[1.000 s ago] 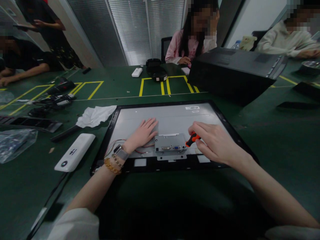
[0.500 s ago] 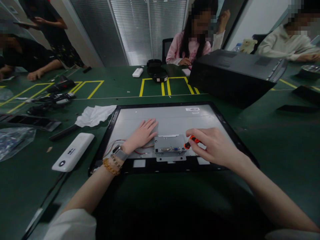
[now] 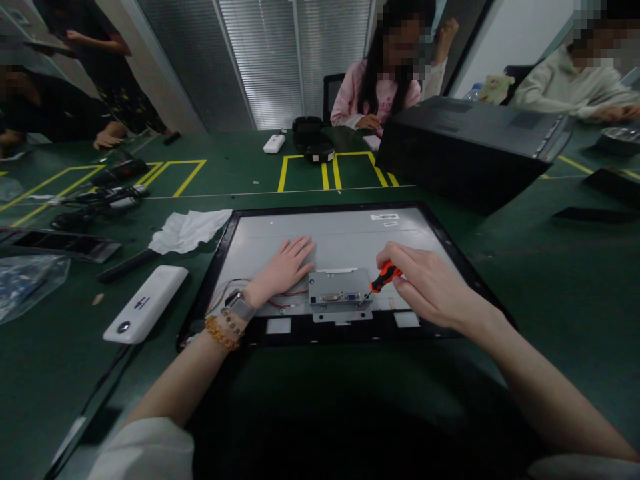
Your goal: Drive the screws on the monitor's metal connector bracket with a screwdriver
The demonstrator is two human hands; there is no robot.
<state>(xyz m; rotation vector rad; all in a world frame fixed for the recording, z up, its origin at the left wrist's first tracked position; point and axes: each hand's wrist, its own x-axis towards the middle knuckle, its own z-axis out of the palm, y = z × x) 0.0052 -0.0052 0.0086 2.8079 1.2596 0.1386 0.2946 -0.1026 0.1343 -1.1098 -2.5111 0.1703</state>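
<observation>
A monitor panel [image 3: 345, 243] with a black frame lies back side up on the green table. My left hand [image 3: 285, 267] rests flat on its grey metal back, fingers spread, just left of a metal bracket box [image 3: 335, 283] with video ports. In my right hand [image 3: 425, 283] is an orange and black screwdriver [image 3: 385, 275], pinched by the handle. Its thin shaft slants down to the left, with the tip at the right end of the port face. Exactly what the tip touches is too small to tell. Thin wires [image 3: 233, 287] run by my left wrist.
A white power bank [image 3: 145, 303] with a cable lies left, near a crumpled tissue [image 3: 190, 231] and a plastic bag [image 3: 30, 283]. Behind the panel at right stands a large black casing [image 3: 465, 157]. Several people sit or stand around the table.
My right hand has shifted slightly up and turned, so more of the screwdriver's handle and shaft shows. My left hand stays in place. At far left, another person's hand moved right.
</observation>
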